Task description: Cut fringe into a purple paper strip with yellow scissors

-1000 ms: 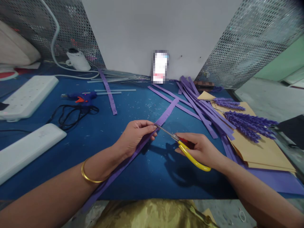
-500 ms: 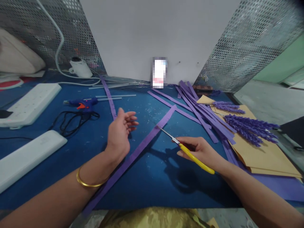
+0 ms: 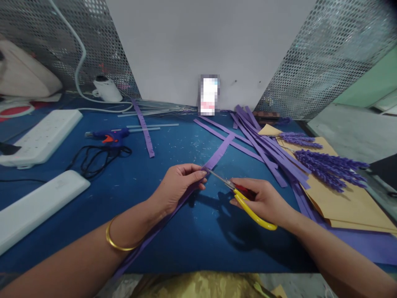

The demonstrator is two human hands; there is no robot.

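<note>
A long purple paper strip (image 3: 218,154) runs diagonally across the blue mat (image 3: 192,231), from the table's near edge up toward the middle. My left hand (image 3: 179,185) pinches this strip near its middle, fingers closed on it. My right hand (image 3: 263,201) grips yellow-handled scissors (image 3: 245,200); their blade tips meet the strip's edge right beside my left fingertips.
Several more purple strips (image 3: 263,145) fan out at the right. Purple paper lavender stems (image 3: 328,167) lie on brown paper (image 3: 353,207). A blue glue gun (image 3: 108,135) with black cord, two white power strips (image 3: 40,136), glue sticks and a single strip (image 3: 144,130) sit left.
Half a second ago my left hand was lifted open off the strip; it has come back down and pinched the strip. The scissors moved in to the strip's edge again.
</note>
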